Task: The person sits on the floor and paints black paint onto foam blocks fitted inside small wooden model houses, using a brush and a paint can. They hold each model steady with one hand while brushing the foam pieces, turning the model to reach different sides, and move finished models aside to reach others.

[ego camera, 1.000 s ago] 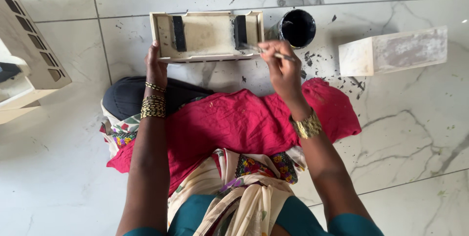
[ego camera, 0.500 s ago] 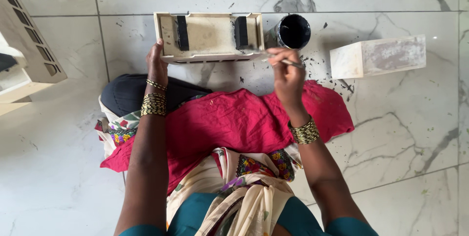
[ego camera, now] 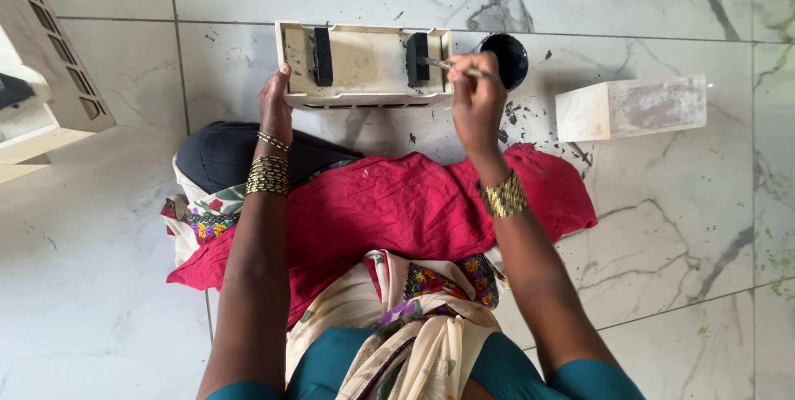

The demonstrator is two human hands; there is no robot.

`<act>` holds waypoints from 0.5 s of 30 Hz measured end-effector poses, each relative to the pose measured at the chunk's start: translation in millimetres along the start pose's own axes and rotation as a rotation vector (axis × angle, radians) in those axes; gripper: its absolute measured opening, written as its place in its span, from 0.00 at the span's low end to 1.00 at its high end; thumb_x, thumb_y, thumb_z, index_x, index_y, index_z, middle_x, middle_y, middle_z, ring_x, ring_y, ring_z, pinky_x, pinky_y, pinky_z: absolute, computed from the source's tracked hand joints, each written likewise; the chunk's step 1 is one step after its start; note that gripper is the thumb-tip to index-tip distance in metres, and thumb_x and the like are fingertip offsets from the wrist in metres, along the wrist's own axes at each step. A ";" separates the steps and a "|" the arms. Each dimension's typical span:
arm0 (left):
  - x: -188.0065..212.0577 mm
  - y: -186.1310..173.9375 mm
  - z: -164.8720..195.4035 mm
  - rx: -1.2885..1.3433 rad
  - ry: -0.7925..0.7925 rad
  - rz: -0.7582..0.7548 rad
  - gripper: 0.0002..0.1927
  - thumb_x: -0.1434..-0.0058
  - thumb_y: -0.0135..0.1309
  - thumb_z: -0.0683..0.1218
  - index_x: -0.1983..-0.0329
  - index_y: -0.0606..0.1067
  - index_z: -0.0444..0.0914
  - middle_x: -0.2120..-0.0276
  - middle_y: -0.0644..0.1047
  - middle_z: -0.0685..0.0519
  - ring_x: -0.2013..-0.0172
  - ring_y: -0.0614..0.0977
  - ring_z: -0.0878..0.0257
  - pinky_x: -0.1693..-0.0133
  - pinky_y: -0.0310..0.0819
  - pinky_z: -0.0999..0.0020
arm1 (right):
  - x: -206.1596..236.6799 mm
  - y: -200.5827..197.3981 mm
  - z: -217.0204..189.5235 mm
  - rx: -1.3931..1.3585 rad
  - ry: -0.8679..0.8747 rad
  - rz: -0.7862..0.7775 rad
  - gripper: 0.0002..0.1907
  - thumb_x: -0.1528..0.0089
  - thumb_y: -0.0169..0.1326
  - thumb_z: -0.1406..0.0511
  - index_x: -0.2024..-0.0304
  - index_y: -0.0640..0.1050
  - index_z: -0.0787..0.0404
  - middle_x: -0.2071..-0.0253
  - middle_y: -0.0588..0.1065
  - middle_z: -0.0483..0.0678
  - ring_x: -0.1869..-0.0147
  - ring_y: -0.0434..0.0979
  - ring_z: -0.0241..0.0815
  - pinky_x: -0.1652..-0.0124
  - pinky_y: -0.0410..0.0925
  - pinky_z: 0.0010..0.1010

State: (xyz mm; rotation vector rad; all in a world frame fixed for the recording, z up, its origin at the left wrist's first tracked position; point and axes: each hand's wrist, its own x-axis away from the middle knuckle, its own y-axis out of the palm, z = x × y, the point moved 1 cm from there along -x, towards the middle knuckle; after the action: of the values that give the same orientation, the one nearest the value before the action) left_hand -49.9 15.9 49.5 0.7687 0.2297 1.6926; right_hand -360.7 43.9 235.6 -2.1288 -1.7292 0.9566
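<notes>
Cream wooden box (ego camera: 364, 65) sits on the marble floor (ego camera: 662, 226) right in front of my knees, open side up. Long rectangle, pale inside, two black blocks (ego camera: 322, 56) standing across it, one near each end. Small black specks on the tile around it.

My left hand (ego camera: 275, 102) is clamped on the box's left near corner, thumb over the rim. My right hand (ego camera: 476, 93) is pinched shut on a thin brush (ego camera: 447, 66), tip touching the right-hand black block.

Round pot (ego camera: 505, 56) just beside the box's right end, contents black; can't tell how full. Black splatter on the floor below it.

Second cream box (ego camera: 633, 108) lies well apart to the right, on its side, grey-smudged face up. Slotted cream piece (ego camera: 54, 60) at far left edge. Red cloth (ego camera: 397, 209) over my lap.
</notes>
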 end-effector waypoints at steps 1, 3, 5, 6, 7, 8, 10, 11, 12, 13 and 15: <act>0.1 -0.2 0.1 -0.006 0.001 -0.006 0.34 0.39 0.60 0.60 0.41 0.72 0.31 0.46 0.76 0.47 0.44 0.77 0.59 0.41 0.70 0.64 | -5.2 -2.0 4.1 -0.035 -0.059 0.020 0.06 0.30 0.49 0.76 0.62 0.70 0.63 0.55 0.78 0.55 0.63 0.78 0.36 0.65 0.75 0.22; -0.5 0.1 0.6 -0.011 0.007 -0.014 0.35 0.39 0.60 0.61 0.41 0.72 0.30 0.45 0.76 0.47 0.43 0.76 0.59 0.41 0.70 0.64 | -17.1 -4.1 11.0 -0.108 -0.178 0.061 0.05 0.29 0.47 0.76 0.58 0.69 0.63 0.55 0.77 0.55 0.57 0.79 0.37 0.53 0.77 0.24; 0.0 -0.4 0.6 -0.005 0.013 -0.011 0.36 0.40 0.61 0.61 0.40 0.71 0.29 0.45 0.76 0.47 0.43 0.76 0.59 0.40 0.68 0.64 | -29.2 1.2 14.6 -0.123 -0.217 0.075 0.04 0.30 0.47 0.76 0.59 0.69 0.63 0.55 0.78 0.56 0.57 0.80 0.37 0.55 0.78 0.24; -0.3 -0.5 0.6 -0.002 0.013 -0.012 0.36 0.40 0.61 0.61 0.40 0.72 0.30 0.45 0.76 0.47 0.42 0.76 0.59 0.40 0.68 0.64 | -33.8 4.6 14.5 -0.132 -0.234 0.084 0.04 0.31 0.47 0.75 0.59 0.69 0.63 0.54 0.78 0.56 0.57 0.80 0.37 0.56 0.78 0.24; -0.3 -0.6 0.4 0.001 0.013 -0.013 0.36 0.40 0.61 0.61 0.40 0.72 0.30 0.45 0.76 0.47 0.42 0.76 0.59 0.40 0.68 0.64 | -35.1 8.0 13.3 -0.104 -0.186 0.058 0.04 0.30 0.46 0.75 0.60 0.69 0.63 0.55 0.78 0.54 0.58 0.81 0.36 0.58 0.79 0.23; -0.1 -0.6 0.6 0.002 0.011 -0.013 0.35 0.40 0.61 0.61 0.40 0.72 0.30 0.45 0.76 0.47 0.42 0.76 0.60 0.39 0.68 0.64 | -32.3 11.3 10.9 -0.077 -0.135 0.033 0.05 0.29 0.44 0.74 0.61 0.68 0.62 0.56 0.79 0.52 0.58 0.81 0.34 0.61 0.79 0.22; -0.4 -1.5 -0.2 -0.004 -0.005 0.013 0.34 0.41 0.61 0.61 0.41 0.73 0.31 0.45 0.75 0.48 0.43 0.76 0.60 0.41 0.69 0.63 | -22.3 13.2 3.8 -0.042 -0.127 -0.008 0.05 0.28 0.43 0.74 0.60 0.68 0.62 0.56 0.78 0.52 0.56 0.82 0.35 0.59 0.77 0.23; -1.1 -1.3 -0.7 -0.005 -0.013 0.023 0.34 0.41 0.61 0.60 0.41 0.73 0.32 0.46 0.75 0.49 0.44 0.75 0.60 0.42 0.69 0.63 | -6.4 9.1 -1.4 -0.032 -0.169 -0.029 0.04 0.28 0.44 0.74 0.59 0.68 0.62 0.55 0.78 0.53 0.54 0.81 0.38 0.56 0.76 0.26; -0.6 -1.5 -1.1 -0.011 -0.012 0.023 0.33 0.41 0.61 0.61 0.42 0.73 0.32 0.46 0.75 0.49 0.45 0.75 0.60 0.43 0.70 0.62 | 10.3 3.4 -6.1 -0.022 -0.205 -0.052 0.04 0.28 0.44 0.74 0.57 0.69 0.63 0.54 0.77 0.54 0.51 0.81 0.40 0.52 0.75 0.28; -0.1 -1.8 -1.2 -0.019 -0.014 0.021 0.32 0.40 0.60 0.61 0.43 0.73 0.33 0.47 0.75 0.49 0.45 0.75 0.60 0.43 0.70 0.62 | 23.7 -3.3 -8.8 -0.032 -0.166 -0.057 0.04 0.29 0.46 0.74 0.58 0.69 0.63 0.53 0.78 0.54 0.53 0.80 0.40 0.55 0.74 0.26; 0.8 -0.9 -2.0 -0.026 -0.014 0.014 0.31 0.39 0.59 0.61 0.44 0.73 0.33 0.47 0.75 0.49 0.46 0.76 0.60 0.44 0.71 0.62 | 42.1 -17.2 -10.4 -0.055 -0.093 -0.070 0.04 0.29 0.48 0.73 0.60 0.70 0.62 0.52 0.78 0.55 0.58 0.79 0.39 0.60 0.74 0.24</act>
State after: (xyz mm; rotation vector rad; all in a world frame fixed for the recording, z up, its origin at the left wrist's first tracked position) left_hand -50.4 17.4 47.8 0.7641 0.1925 1.7000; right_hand -364.1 90.2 238.9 -2.0725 -1.8820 1.0151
